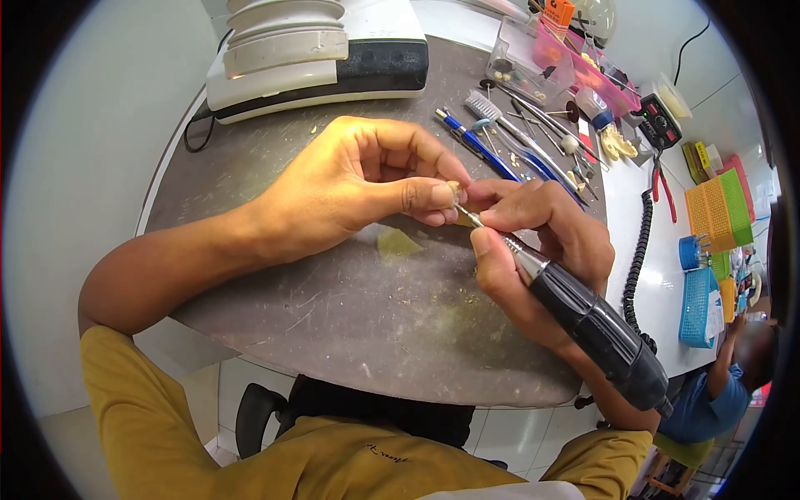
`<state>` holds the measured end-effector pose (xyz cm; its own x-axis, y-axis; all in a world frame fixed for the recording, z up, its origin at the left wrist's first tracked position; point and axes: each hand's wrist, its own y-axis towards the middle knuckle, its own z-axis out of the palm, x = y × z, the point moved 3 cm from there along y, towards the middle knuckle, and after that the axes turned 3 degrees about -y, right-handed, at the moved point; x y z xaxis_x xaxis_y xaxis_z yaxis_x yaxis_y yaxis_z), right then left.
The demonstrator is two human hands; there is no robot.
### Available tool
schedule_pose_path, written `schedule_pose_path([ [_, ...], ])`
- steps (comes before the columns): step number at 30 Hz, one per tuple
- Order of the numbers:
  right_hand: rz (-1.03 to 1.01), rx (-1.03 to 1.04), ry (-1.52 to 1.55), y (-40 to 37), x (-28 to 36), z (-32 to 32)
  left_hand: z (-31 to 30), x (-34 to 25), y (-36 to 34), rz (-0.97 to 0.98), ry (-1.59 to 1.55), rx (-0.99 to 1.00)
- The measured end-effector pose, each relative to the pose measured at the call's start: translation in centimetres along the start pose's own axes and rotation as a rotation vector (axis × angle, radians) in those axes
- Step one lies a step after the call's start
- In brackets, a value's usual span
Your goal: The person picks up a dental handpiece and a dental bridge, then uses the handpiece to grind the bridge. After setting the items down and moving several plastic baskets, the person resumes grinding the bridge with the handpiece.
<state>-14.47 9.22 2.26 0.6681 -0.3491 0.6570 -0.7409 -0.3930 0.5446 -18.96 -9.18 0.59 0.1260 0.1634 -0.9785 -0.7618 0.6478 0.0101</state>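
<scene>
My left hand pinches a small yellowish piece between thumb and fingertips; its exact kind is too small to make out. In my right hand is a black rotary handpiece with a silver nose, gripped like a pen and slanting down to the lower right. The thin bit at its tip meets or nearly meets the small piece. Fingertips of both hands come together there and partly hide it. Below them on the grey worktop lie a yellowish patch and scattered crumbs.
A white-and-black machine with a ribbed hose stands at the back left. Pens, a toothbrush and several thin tools lie behind my right hand. Further right are a control box, a coiled cord, baskets and another person.
</scene>
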Motion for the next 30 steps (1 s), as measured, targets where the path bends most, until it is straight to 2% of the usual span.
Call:
schedule_pose_path([
  [30, 0.025, -0.016, -0.025, -0.31, 0.02, -0.05, 0.04, 0.22, 0.16, -0.025, 0.027, 0.004],
])
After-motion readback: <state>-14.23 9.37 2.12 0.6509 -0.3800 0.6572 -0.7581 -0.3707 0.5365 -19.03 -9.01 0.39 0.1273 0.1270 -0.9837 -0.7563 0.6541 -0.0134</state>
